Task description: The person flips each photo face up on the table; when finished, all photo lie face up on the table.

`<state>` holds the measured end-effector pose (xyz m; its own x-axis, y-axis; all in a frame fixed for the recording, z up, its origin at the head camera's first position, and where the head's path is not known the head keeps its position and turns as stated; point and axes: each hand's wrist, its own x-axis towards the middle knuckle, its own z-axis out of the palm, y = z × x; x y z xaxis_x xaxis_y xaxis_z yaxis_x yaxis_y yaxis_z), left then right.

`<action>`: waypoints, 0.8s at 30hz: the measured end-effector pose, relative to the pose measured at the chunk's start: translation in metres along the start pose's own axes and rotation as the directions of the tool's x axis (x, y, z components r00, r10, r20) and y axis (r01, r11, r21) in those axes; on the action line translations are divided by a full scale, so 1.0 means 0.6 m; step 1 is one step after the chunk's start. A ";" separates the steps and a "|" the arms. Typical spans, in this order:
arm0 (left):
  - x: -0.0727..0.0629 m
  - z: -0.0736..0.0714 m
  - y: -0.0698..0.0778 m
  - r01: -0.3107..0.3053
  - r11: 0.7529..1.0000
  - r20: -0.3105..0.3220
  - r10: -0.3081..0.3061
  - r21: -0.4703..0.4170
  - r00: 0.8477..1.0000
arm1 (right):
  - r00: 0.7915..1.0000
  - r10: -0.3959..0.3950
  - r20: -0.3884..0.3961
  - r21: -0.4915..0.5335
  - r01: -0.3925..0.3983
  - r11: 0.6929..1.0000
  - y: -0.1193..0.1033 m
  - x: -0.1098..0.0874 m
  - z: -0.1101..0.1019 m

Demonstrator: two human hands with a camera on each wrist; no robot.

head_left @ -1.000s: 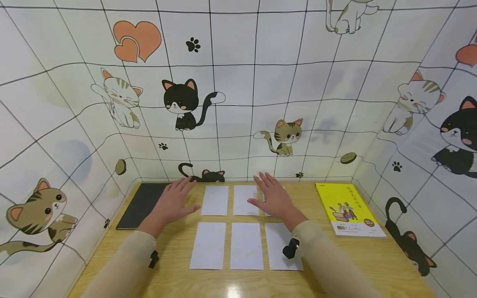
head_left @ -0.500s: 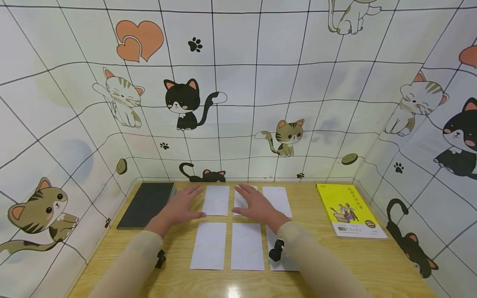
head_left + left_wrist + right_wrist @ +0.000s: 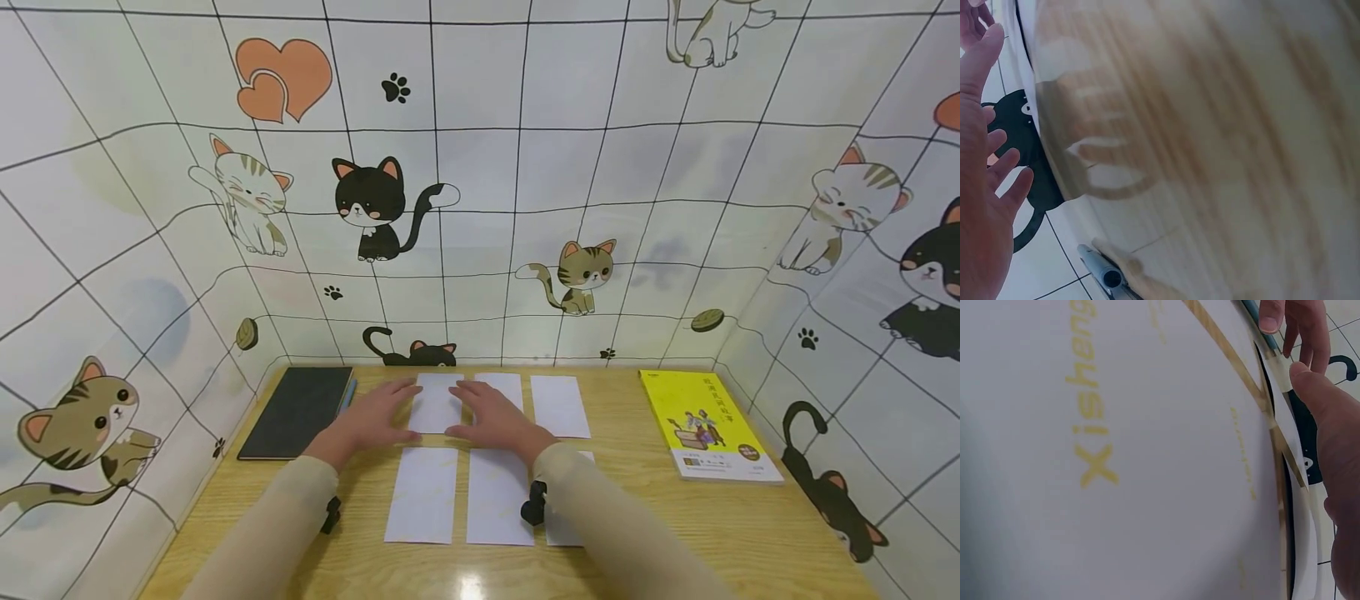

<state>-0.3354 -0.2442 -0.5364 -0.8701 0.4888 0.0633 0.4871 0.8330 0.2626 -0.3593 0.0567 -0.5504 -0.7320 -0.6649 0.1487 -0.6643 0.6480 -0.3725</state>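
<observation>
Between left hand (image 3: 372,419) and right hand (image 3: 497,418): far-row sheet (image 3: 437,403). Left of hands: notebook (image 3: 300,413), pen (image 3: 1089,256). Well right: book (image 3: 705,429). Before hands: near-row sheets (image 3: 422,497).

Left sleeve (image 3: 266,529), lower left, and right sleeve (image 3: 626,521), lower right: plain beige. Small black device (image 3: 534,503) at each cuff.

On the wooden table (image 3: 618,408), black notebook (image 3: 296,412) and pen (image 3: 348,395) left of the left hand (image 3: 371,415), three white sheets (image 3: 433,402) running rightward from between it and the right hand (image 3: 498,417), three nearer, yellow book (image 3: 708,425) right of both!
</observation>
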 end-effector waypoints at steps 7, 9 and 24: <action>0.008 0.011 0.000 -0.005 1.000 0.041 0.004 0.019 0.999 | 0.998 -0.017 0.057 -0.065 0.021 0.998 -0.005 0.019 0.020; 0.014 0.018 -0.003 -0.026 0.999 0.048 0.024 0.043 0.999 | 0.997 -0.032 0.074 -0.086 0.039 0.995 -0.007 0.024 0.023; 0.024 0.021 0.000 -0.055 0.989 0.126 0.038 0.136 0.991 | 0.989 -0.050 0.142 -0.165 0.074 0.983 -0.010 0.039 0.029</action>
<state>-0.3469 -0.2336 -0.5478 -0.8345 0.5488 -0.0487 0.5400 0.8323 0.1252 -0.3699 0.0305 -0.5608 -0.6687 -0.7427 0.0353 -0.7324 0.6497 -0.2038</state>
